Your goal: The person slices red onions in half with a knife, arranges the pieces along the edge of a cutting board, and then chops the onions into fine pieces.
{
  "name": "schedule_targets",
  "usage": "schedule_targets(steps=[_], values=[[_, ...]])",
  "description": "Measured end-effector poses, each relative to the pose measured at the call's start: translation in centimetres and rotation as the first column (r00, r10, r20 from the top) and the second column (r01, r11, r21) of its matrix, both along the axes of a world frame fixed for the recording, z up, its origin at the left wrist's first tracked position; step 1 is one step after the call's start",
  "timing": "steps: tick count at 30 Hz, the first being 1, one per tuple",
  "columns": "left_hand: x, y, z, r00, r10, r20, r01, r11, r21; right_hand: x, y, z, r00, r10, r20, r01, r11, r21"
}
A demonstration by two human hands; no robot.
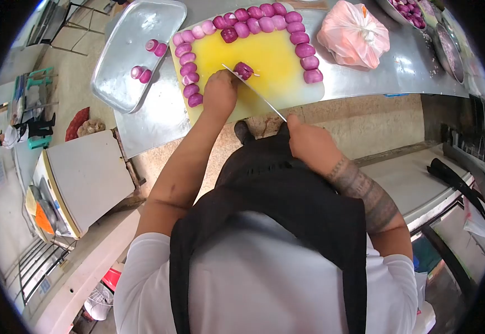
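Observation:
My right hand (312, 143) is closed around the handle of a knife (259, 96), whose thin blade points up and left over a yellow cutting board (281, 61). Beside the blade's far end lies a purple onion piece (243, 70) with small pale bits next to it. My left hand (221, 90) rests on the board just left of the blade, its fingers curled; what they hold is hidden. Peeled purple onions (304, 50) line the board's left, far and right edges. One dark, cut-looking onion (229, 35) sits just inside the far row.
A metal tray (111, 72) with a few onion pieces (140, 73) stands left of the board. To the right are a tied plastic bag (354, 36) and a bowl of onions (407, 12). Another person (22, 132) is in the left background, near a red mesh sack (77, 123).

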State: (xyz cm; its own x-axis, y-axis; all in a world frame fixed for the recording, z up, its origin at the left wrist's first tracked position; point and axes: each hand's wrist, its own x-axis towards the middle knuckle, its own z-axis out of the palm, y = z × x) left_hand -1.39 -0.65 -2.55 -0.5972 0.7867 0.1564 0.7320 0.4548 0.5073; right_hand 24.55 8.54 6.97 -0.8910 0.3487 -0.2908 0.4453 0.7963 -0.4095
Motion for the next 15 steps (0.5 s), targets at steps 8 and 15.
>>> schedule_targets(steps=[8,15], values=[[0.0,0.3,-0.5,0.996,0.031,0.087,-0.035,0.998,0.046,2.3,0.9,4.9,0.994,-0.112,0.005,0.112,0.99,-0.089],[0.9,2.6,2.1,0.984,-0.052,0.172,0.052,0.999,0.005,4.8,2.6,3.6,0.963,-0.269,-0.017,0.268,0.963,-0.037]])
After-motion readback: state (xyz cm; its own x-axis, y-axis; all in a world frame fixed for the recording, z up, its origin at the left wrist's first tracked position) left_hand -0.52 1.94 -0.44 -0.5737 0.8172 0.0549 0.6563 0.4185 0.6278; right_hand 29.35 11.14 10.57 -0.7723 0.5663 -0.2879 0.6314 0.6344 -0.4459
